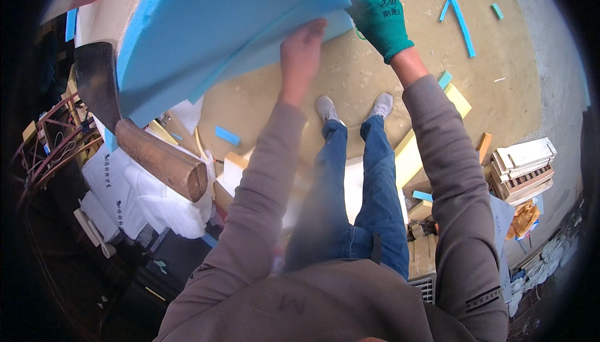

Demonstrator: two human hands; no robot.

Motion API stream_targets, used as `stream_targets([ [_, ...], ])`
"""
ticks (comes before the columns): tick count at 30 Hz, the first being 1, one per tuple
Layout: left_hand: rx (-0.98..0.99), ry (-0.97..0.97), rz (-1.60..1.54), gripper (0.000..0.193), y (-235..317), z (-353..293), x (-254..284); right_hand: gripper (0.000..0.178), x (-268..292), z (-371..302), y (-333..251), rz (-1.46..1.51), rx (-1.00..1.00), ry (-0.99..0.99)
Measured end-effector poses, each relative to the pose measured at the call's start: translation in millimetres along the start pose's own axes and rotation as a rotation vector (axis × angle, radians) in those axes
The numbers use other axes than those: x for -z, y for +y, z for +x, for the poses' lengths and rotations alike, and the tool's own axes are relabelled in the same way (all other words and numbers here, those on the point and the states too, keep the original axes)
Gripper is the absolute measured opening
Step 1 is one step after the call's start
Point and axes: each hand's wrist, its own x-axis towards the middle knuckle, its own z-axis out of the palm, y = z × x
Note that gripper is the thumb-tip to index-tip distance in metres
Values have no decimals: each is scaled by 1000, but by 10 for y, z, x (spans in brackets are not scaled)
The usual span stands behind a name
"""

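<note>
A large blue foam sheet (231, 23) fills the upper left, with a straight line running across it and a flap along its lower edge. My left hand (301, 54) is bare and slightly smeared; it is at the flap, its fingers too blurred to read. At the sheet's right corner my right hand (378, 17), in a green knitted glove, is closed on a thing with thin green loops (360, 33). Its kind is hidden by the glove and the frame's top edge. Beneath the foam are a black curved piece (99, 83) and a brown rounded piece (165, 161).
Blue foam strips (462, 26) lie on the tan floor (500, 86). White wrapped bundles (150, 198) sit at left. A long yellow foam piece (409, 158) lies beside my legs. Stacked wooden slats (522, 167) stand at right.
</note>
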Motion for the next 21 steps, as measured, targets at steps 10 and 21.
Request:
stream_targets([
  [10,64,-87,118,29,175,-84,273,36,-480,-49,267,12,-173,-225],
  [21,-78,0,31,28,378,-49,432,39,-176,127,226,170,-271,-333],
])
